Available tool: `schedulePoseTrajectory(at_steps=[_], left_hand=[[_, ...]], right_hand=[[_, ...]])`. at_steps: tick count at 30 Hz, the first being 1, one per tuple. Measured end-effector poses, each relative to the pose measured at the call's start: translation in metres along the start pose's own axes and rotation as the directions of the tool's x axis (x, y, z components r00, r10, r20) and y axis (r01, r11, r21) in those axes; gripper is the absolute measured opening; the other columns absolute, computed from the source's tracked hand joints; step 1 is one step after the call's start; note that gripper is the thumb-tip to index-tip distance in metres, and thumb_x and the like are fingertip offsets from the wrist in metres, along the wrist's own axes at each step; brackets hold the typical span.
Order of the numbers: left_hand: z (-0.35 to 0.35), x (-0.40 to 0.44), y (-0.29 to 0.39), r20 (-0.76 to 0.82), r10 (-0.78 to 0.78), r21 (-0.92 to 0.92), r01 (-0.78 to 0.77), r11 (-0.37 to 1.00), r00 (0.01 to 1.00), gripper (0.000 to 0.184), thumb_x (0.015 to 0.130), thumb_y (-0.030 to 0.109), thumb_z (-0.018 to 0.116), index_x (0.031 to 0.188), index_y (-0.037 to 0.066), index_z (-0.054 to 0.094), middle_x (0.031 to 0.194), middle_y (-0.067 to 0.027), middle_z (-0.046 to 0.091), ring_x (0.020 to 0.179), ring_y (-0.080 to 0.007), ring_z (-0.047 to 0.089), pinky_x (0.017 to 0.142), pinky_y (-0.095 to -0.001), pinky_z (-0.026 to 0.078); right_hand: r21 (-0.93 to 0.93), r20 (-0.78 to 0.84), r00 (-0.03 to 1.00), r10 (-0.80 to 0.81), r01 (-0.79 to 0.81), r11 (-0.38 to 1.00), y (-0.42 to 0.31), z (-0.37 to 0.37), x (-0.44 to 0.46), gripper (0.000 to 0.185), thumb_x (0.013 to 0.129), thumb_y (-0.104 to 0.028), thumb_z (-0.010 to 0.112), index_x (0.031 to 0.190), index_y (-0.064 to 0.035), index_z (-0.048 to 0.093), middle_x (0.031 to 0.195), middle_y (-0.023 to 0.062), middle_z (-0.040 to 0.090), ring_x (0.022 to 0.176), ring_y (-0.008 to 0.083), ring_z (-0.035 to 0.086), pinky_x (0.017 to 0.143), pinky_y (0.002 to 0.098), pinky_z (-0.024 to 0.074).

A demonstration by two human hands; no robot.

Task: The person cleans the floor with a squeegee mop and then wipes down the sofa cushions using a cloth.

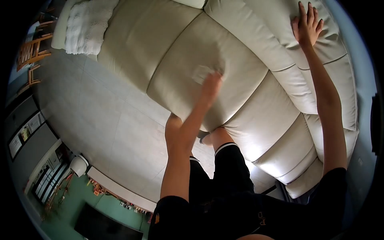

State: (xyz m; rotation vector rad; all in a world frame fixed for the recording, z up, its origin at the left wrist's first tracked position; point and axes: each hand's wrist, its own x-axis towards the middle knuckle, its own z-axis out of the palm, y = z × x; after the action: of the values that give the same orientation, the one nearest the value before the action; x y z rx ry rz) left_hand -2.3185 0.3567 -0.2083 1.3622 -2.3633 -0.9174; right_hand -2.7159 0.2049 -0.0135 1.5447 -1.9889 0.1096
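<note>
I reach forward over the cream sofa [178,56] with both arms, and my left grip [213,85] is down at one of its seat cushions, blurred enough that I cannot tell whether my fingers are closed on anything or lie flat. Right by those fingers, on their left side, a thin pale cloth [200,73] shows against the cushion, its outline also soft; whether I am pinching it or only pressing it, I cannot make out. My right grip [307,29] is spread wide, fingers apart, palm down on the sofa's backrest [276,42], holding nothing, with creases in the upholstery around it. My legs are at the front of the sofa, in dark shorts [234,170] with a white stripe at the hem. Well apart from my hands, a fluffy white throw [87,29] drapes over the far end of the seat. Pale tiled floor [108,108] runs along the sofa's front, with wooden chairs [33,52] beyond it and a dark screen [105,225] against a green wall [114,206]
</note>
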Motion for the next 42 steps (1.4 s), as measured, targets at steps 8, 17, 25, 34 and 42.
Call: schedulePoseTrajectory(at_steps=[8,17,25,34,42], left_hand=[[-0.012,-0.037,0.028,0.098,0.006,-0.135,0.008,0.991,0.995,0.031,0.089,0.000,0.050,0.116,0.008,0.063,0.115,-0.0157,0.063,0.106,-0.0362,0.058,0.092,-0.0473,0.047],[-0.123,0.030,-0.070,-0.220,-0.323,0.243,0.372,0.896,0.921,0.027,0.093,0.006,0.049,0.118,0.004,0.060,0.124,-0.0151,0.059,0.109,-0.0363,0.056,0.094,-0.0459,0.046],[0.023,-0.106,0.052,0.144,-0.035,-0.233,0.068,0.970,0.989,0.032,0.091,0.004,0.051,0.122,0.005,0.061,0.131,-0.0146,0.056,0.118,-0.0346,0.053,0.103,-0.0424,0.044],[-0.021,-0.116,-0.017,-0.070,-0.234,-0.063,0.230,0.971,0.970,0.038,0.086,0.000,0.053,0.123,0.004,0.063,0.132,-0.0174,0.056,0.123,-0.0360,0.051,0.106,-0.0433,0.041],[-0.104,-0.094,-0.143,-0.261,-0.518,0.104,0.558,0.824,0.814,0.024,0.087,0.000,0.052,0.109,-0.003,0.061,0.116,-0.0240,0.058,0.109,-0.0414,0.053,0.094,-0.0477,0.044]], right_hand=[[0.265,-0.232,0.971,-0.051,0.114,0.958,0.004,0.012,0.004,0.063,0.093,-0.038,0.046,0.152,-0.0408,0.023,0.160,-0.0049,0.022,0.147,0.0192,0.022,0.117,0.0554,0.0137],[0.075,-0.083,0.993,-0.082,0.088,0.993,-0.002,-0.012,0.000,0.065,0.086,-0.022,0.053,0.148,-0.0130,0.035,0.159,0.0136,0.022,0.147,0.0330,0.017,0.119,0.0550,0.0129],[-0.005,-0.023,1.000,-0.008,0.008,1.000,-0.001,0.001,-0.003,0.063,0.090,-0.024,0.050,0.151,-0.0187,0.032,0.161,0.0091,0.018,0.149,0.0311,0.015,0.119,0.0557,0.0118],[0.072,-0.196,0.978,-0.074,0.090,0.993,-0.002,0.005,-0.002,0.059,0.090,-0.026,0.052,0.146,-0.0183,0.039,0.154,0.0133,0.032,0.143,0.0332,0.027,0.117,0.0546,0.0184],[0.135,-0.226,0.966,-0.123,0.156,0.979,0.020,0.038,0.003,0.063,0.091,-0.042,0.051,0.150,-0.0299,0.032,0.154,0.0040,0.034,0.143,0.0264,0.028,0.114,0.0573,0.0155]])
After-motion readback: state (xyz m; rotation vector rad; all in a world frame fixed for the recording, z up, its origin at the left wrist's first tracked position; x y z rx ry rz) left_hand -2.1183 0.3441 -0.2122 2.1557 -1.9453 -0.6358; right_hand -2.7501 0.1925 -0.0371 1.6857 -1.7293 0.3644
